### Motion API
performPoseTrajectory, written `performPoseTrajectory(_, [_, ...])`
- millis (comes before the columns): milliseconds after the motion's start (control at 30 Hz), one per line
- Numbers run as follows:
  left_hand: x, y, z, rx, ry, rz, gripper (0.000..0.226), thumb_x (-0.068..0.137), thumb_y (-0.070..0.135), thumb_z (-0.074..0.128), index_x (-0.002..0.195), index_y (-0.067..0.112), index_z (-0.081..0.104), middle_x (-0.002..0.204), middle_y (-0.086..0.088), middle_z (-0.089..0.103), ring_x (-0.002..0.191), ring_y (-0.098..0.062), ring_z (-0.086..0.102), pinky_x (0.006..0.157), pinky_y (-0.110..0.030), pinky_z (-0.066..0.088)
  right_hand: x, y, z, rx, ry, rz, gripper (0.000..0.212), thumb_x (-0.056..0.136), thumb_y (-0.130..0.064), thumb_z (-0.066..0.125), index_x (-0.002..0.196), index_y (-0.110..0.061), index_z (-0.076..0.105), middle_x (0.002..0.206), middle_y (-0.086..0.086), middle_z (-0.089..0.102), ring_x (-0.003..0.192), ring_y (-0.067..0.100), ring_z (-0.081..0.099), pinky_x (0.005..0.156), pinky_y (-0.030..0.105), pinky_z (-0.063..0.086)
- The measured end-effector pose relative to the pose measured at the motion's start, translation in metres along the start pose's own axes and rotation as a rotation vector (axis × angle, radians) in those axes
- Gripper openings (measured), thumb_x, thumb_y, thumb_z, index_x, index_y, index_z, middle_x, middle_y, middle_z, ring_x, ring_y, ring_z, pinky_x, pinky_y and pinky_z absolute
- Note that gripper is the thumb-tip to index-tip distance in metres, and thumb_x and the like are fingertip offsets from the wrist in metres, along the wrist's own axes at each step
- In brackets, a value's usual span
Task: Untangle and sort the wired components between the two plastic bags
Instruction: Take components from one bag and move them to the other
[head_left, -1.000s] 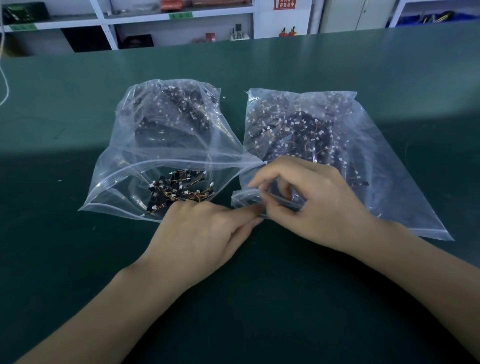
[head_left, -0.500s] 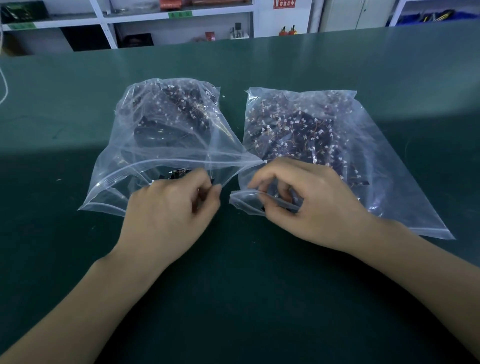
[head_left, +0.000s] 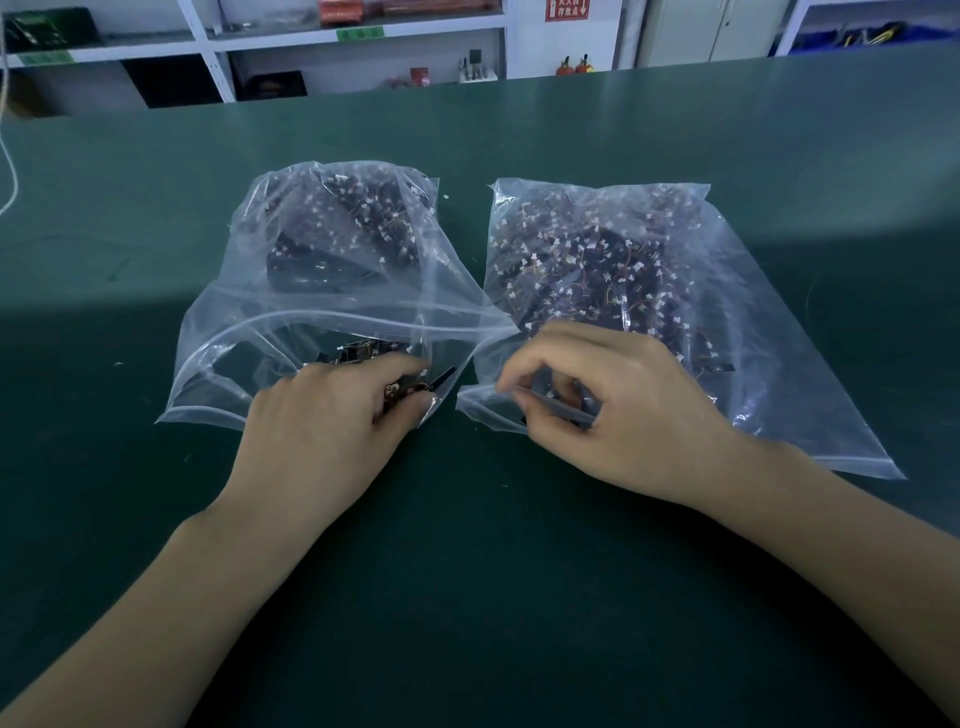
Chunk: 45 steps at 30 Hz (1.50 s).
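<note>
Worked at a big dark green table (head_left: 467, 597), with white shelves (head_left: 358, 36) along the back wall and a red sign (head_left: 567, 9) up high. Had two clear plastic bags side by side on the table, a left bag (head_left: 311, 291) and a right bag (head_left: 769, 332), both full of small dark wired parts (head_left: 587, 270) with little white plugs. Half a second ago, kept the left hand (head_left: 332, 421) curled just in front of the left bag's open mouth; now pushed it a bit further in, fingers pinching a small clump of parts (head_left: 410, 388) at the bag's near right corner. Kept the right hand (head_left: 613, 410) in the same place, fingers and thumb pinching the near left edge of the right bag. Held the two hands near each other, not touching.
</note>
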<state>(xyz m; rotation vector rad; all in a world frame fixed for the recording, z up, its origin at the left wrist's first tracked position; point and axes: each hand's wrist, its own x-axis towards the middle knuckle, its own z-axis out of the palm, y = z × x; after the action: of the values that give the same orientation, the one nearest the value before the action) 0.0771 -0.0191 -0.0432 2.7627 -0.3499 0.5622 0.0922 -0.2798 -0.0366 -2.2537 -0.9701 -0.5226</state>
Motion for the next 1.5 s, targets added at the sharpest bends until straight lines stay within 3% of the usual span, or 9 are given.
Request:
performPoseTrajectory(233, [0.000, -0.001, -0.003, -0.063, 0.133, 0.031, 0.007, 0.087, 0.039, 0.081, 0.088, 0.038, 0.074, 0.056, 0.017, 0.044, 0.057, 0.002, 0.049, 0.054, -0.019, 0.032, 0.001, -0.001, 0.000, -0.010, -0.009, -0.006, 0.013, 0.094, -0.016, 0.066, 0.102, -0.022, 0.074, 0.097, -0.023, 0.060, 0.065, -0.003, 0.051, 0.062, 0.020, 0.049])
performPoseTrajectory(400, [0.002, -0.001, -0.005, -0.100, 0.196, 0.122, 0.010, 0.088, 0.046, 0.080, 0.093, 0.038, 0.081, 0.063, 0.015, 0.053, 0.057, -0.009, 0.053, 0.053, -0.030, 0.049, 0.001, -0.001, -0.001, -0.024, -0.013, -0.009, 0.013, 0.094, -0.016, 0.066, 0.102, -0.021, 0.074, 0.098, -0.021, 0.062, 0.068, -0.007, 0.052, 0.064, 0.015, 0.044])
performPoseTrajectory(567, [0.002, -0.004, -0.005, -0.119, 0.225, 0.134, 0.013, 0.086, 0.043, 0.084, 0.097, 0.036, 0.085, 0.068, 0.015, 0.061, 0.059, -0.011, 0.057, 0.052, -0.036, 0.051, 0.000, 0.000, 0.000, -0.028, -0.018, -0.012, 0.013, 0.093, -0.011, 0.071, 0.103, -0.019, 0.075, 0.099, -0.021, 0.062, 0.070, -0.011, 0.052, 0.066, 0.013, 0.042])
performPoseTrajectory(767, [0.004, -0.009, -0.008, -0.129, 0.267, 0.139, 0.010, 0.088, 0.040, 0.085, 0.095, 0.033, 0.085, 0.064, 0.024, 0.047, 0.059, 0.004, 0.050, 0.051, -0.031, 0.045, 0.000, 0.000, 0.001, -0.021, -0.024, -0.010, 0.013, 0.094, -0.011, 0.072, 0.103, -0.020, 0.075, 0.097, -0.024, 0.057, 0.067, -0.008, 0.051, 0.064, 0.016, 0.044])
performPoseTrajectory(933, [0.003, -0.008, -0.004, -0.088, 0.242, 0.138, 0.015, 0.095, 0.036, 0.078, 0.109, 0.036, 0.084, 0.065, 0.012, 0.060, 0.057, -0.018, 0.057, 0.051, -0.040, 0.051, 0.000, 0.000, 0.000, -0.008, -0.039, -0.018, 0.014, 0.094, -0.011, 0.071, 0.102, -0.022, 0.074, 0.097, -0.021, 0.061, 0.064, -0.001, 0.050, 0.059, 0.027, 0.050])
performPoseTrajectory(1167, [-0.001, 0.005, 0.000, -0.124, 0.212, 0.104, 0.021, 0.102, 0.042, 0.065, 0.119, 0.045, 0.077, 0.053, 0.018, 0.053, 0.050, -0.010, 0.055, 0.054, -0.028, 0.047, 0.000, 0.000, 0.001, -0.019, -0.059, -0.013, 0.013, 0.094, -0.012, 0.072, 0.102, -0.022, 0.074, 0.095, -0.021, 0.061, 0.065, -0.003, 0.048, 0.058, 0.031, 0.052])
performPoseTrajectory(1300, [-0.001, 0.004, 0.000, -0.088, 0.171, 0.096, 0.013, 0.097, 0.042, 0.073, 0.108, 0.043, 0.079, 0.055, 0.013, 0.050, 0.051, -0.006, 0.050, 0.055, -0.026, 0.044, 0.000, -0.001, 0.001, -0.029, -0.082, -0.009, 0.014, 0.094, -0.013, 0.072, 0.103, -0.024, 0.074, 0.095, -0.023, 0.057, 0.066, -0.003, 0.048, 0.059, 0.031, 0.052])
performPoseTrajectory(1400, [-0.001, 0.005, -0.002, -0.063, 0.011, 0.043, 0.024, 0.089, 0.060, 0.068, 0.110, 0.050, 0.075, 0.057, 0.022, 0.048, 0.058, -0.003, 0.050, 0.064, -0.032, 0.051, 0.000, -0.002, 0.001, -0.031, -0.094, -0.010, 0.015, 0.093, -0.012, 0.073, 0.103, -0.024, 0.074, 0.095, -0.024, 0.055, 0.069, -0.008, 0.049, 0.061, 0.024, 0.049])
performPoseTrajectory(1500, [0.000, 0.006, -0.004, -0.081, -0.011, 0.039, 0.014, 0.088, 0.058, 0.067, 0.091, 0.048, 0.077, 0.052, 0.022, 0.044, 0.056, 0.005, 0.046, 0.062, -0.030, 0.048, 0.000, -0.002, 0.001, -0.028, -0.097, -0.004, 0.016, 0.093, -0.012, 0.073, 0.102, -0.025, 0.074, 0.095, -0.024, 0.055, 0.068, -0.007, 0.049, 0.061, 0.026, 0.050])
